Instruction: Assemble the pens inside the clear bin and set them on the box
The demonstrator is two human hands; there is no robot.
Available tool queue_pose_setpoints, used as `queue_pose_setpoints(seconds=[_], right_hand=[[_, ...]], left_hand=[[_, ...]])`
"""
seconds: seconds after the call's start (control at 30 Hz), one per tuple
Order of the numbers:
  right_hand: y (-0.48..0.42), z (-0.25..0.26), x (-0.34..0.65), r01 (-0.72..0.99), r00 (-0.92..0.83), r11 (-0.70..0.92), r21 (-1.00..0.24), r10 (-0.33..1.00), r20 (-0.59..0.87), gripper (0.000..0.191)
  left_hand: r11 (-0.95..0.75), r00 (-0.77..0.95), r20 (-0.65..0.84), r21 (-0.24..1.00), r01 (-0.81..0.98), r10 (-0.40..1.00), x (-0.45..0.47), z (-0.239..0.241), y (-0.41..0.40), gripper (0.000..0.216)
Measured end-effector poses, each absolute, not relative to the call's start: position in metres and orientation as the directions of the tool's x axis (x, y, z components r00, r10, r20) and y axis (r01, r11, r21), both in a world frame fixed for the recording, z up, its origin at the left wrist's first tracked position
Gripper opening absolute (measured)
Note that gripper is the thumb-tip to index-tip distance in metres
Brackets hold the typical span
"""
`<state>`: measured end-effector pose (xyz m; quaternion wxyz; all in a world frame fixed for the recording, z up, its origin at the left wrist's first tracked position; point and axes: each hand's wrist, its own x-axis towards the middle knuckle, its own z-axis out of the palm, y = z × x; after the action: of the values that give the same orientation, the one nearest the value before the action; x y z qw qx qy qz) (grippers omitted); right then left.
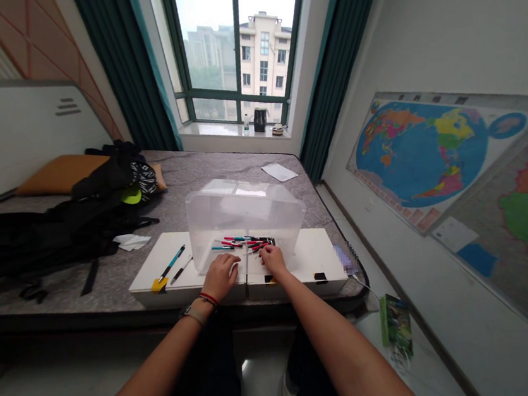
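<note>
A clear plastic bin lies on its side with its opening towards me. Inside it is a loose pile of red, blue and black pens. My left hand is at the left of the opening, palm down, fingers loosely bent and apart, with nothing visible in it. At the right end of the pile, my right hand has its thumb and fingers pinched together on a pen, whose body is mostly hidden. To the left of the bin, a blue pen and a black-and-white pen lie on a white box.
A second white box adjoins the first, both at the mattress edge. Black bags and clothes lie left, near a crumpled tissue. A paper sheet lies behind. A green packet stands low on the right.
</note>
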<state>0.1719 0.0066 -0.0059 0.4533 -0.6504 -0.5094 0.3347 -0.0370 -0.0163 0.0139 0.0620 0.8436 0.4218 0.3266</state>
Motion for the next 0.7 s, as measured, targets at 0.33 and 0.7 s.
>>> queue_pose_setpoints(seconds=[0.33, 0.7], right_hand=[[0.011, -0.014, 0.171, 0.366, 0.255, -0.027, -0.930, 0.964, 0.072, 0.024], [0.012, -0.014, 0.170, 0.308, 0.262, -0.065, -0.949, 0.965, 0.019, 0.022]], left_hand=[[-0.502, 0.321, 0.516, 0.260, 0.824, 0.794, -0.026, 0.003, 0.012, 0.050], [-0.398, 0.369, 0.232, 0.093, 0.913, 0.900, -0.042, 0.032, 0.037, 0.040]])
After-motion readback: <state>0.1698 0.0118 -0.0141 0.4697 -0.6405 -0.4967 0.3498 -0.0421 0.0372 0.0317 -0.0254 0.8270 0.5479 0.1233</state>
